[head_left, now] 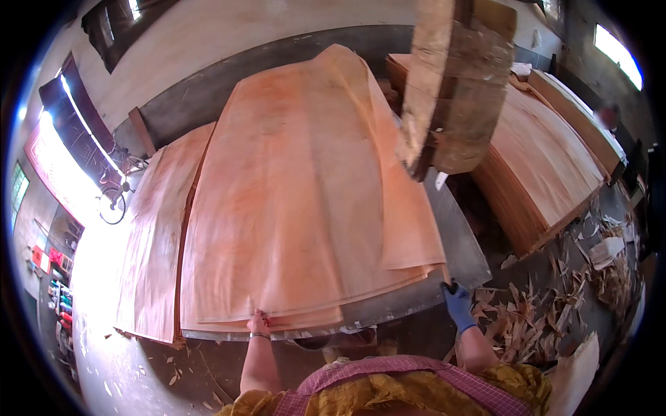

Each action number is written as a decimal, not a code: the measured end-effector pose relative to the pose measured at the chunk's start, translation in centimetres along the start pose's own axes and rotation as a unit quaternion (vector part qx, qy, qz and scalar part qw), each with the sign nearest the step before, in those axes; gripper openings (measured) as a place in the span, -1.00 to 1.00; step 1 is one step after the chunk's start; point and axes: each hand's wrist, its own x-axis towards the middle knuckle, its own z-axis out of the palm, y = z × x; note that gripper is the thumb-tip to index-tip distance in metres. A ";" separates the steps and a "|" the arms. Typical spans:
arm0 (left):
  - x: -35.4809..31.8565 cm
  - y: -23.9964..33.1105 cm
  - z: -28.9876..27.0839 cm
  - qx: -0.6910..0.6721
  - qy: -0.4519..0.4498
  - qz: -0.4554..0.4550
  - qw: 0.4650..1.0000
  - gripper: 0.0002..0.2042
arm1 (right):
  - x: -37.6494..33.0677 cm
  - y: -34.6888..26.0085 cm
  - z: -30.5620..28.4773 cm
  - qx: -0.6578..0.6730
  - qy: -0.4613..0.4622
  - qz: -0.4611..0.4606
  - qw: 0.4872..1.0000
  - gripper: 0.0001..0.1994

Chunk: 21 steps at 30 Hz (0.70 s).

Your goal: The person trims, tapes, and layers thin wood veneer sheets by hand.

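A large stack of thin orange-tan wood veneer sheets (277,194) lies before me on a grey metal-topped table (461,229). Bare, with a band at the wrist, my left hand (259,323) is closed on the near edge of the veneer, left of the middle. My right hand (458,305) wears a blue glove with dark fingertips. It is closed at the near right corner, where a narrow bit of veneer runs into its fingers. Along the right side a folded-over veneer flap (409,229) lies on top. Both hands partly hide what they pinch.
A wooden post (458,90) hangs large over the table's right side. Another veneer stack (541,166) stands at right, with a lower one (156,236) at left. Veneer scraps (517,319) litter the right floor. A bicycle (113,201) stands by the bright doorway.
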 end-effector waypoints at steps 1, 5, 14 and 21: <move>0.8 0.3 -0.7 -0.010 -0.006 0.010 1.000 -0.77 | -0.4 1.8 -2.0 -0.017 -0.012 0.025 0.999 -0.56; 2.5 0.9 0.5 -0.066 0.009 0.013 0.998 -0.75 | -1.7 17.7 -6.8 -0.144 0.013 0.058 0.988 -0.61; 4.7 3.3 -1.8 -0.040 0.110 0.030 0.993 -0.71 | -8.8 14.6 -4.9 -0.075 -0.021 0.024 0.997 -0.62; 5.7 4.7 -3.3 -0.040 0.128 0.064 0.989 -0.71 | -12.1 -2.8 4.4 0.082 -0.151 0.042 0.984 -0.59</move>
